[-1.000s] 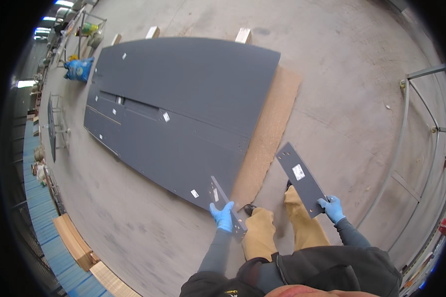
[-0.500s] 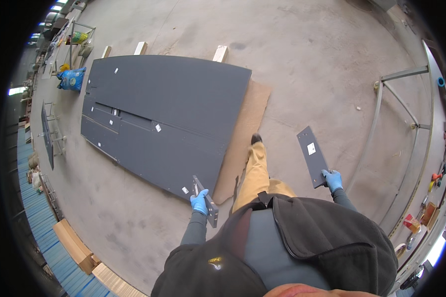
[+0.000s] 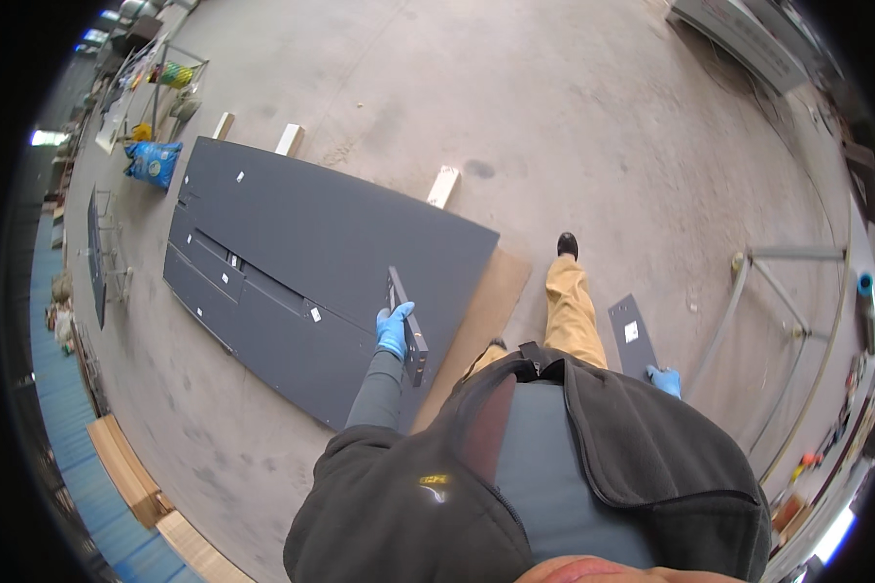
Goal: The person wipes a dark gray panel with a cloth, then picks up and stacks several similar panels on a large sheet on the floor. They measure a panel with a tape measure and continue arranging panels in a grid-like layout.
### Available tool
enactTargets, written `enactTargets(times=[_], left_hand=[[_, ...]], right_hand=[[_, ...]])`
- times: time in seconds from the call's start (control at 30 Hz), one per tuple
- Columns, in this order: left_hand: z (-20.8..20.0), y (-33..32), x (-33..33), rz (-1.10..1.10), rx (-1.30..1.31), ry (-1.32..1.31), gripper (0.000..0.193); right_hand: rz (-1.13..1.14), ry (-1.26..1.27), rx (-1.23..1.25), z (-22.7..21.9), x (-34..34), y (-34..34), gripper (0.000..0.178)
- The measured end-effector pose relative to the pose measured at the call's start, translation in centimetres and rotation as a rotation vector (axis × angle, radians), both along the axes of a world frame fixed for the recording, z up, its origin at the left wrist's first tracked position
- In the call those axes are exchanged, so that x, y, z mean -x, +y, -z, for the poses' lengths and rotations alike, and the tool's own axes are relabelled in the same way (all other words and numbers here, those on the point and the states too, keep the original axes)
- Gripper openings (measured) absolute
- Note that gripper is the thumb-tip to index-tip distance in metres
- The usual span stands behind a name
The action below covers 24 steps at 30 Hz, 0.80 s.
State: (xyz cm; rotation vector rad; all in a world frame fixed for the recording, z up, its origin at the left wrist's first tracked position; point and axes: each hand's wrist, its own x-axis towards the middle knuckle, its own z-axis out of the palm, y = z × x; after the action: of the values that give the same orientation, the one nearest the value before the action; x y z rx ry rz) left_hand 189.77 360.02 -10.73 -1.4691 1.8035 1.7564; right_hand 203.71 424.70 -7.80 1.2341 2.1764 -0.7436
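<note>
My left hand (image 3: 393, 331), in a blue glove, is closed around a narrow dark grey board (image 3: 415, 342) with holes along its edge. That board is held tilted above a large stack of dark grey panels (image 3: 350, 228). Out to my right side, my gloved right hand (image 3: 664, 380) grips the near end of a flat dark grey board (image 3: 636, 335) bearing a white label. Part of the right hand is hidden by my jacket. Several small white labels dot the large panels, and slim dark pieces lie in their middle.
Brown cardboard (image 3: 472, 321) sticks out under the panels' right end. Wooden blocks (image 3: 444, 187) jut from their far side. At right stands a metal frame (image 3: 797, 255). A blue bag (image 3: 153, 163) is at far left, and stacked boards (image 3: 124, 466) are at near left.
My left hand has moved up with its board, now over the panels. The right hand and its board are lower and closer to my body. One leg has stepped forward.
</note>
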Motion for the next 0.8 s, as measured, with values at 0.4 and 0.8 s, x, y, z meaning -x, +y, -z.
enactTargets(times=[0.4, 0.8], left_hand=[[0.1, 9.9, 22.0, -0.292, -0.088, 0.008, 0.028], [0.8, 4.6, 38.9, -0.953, -0.186, -0.153, 0.039]], right_hand=[[-0.843, -0.347, -0.258, -0.5, 49.3, 8.6, 0.050], [-0.916, 0.001, -0.159, 0.6, 90.0, -8.0, 0.051]])
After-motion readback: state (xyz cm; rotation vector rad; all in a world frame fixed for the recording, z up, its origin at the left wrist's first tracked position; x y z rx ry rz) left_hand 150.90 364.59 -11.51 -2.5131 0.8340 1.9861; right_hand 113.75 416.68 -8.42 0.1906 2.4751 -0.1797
